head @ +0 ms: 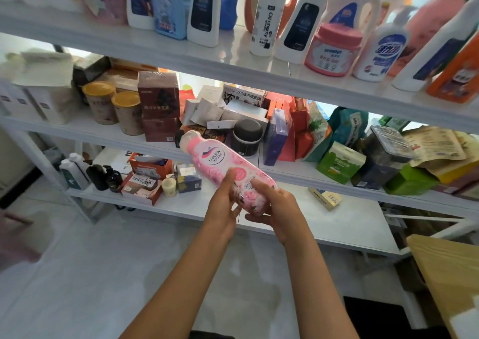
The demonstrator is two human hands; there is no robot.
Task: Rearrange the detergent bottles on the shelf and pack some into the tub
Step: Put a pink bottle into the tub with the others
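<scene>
Above my hands white shelves (181, 53) over pale floor (103, 274) — left hand (223, 206) and right hand (274, 206) both grip a tilted pink bottle (220, 161) reading "UYAJOY".

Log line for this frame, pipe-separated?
phase: bottle in hand | left hand: grips pink bottle | right hand: grips its base | bottle: tilted, off shelf | tub: unseen

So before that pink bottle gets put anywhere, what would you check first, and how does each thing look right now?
1. Pink bottle held firmly: ok, the left hand and right hand both grip its lower end.
2. Cap closed: cannot tell.
3. Bottle upright: not ok, it is tilted, top pointing up-left.
4. Tub in reach: cannot tell, no tub in view.
5. Free spot on the top shelf: ok, a gap left of the Oil enemy bottle.
</scene>
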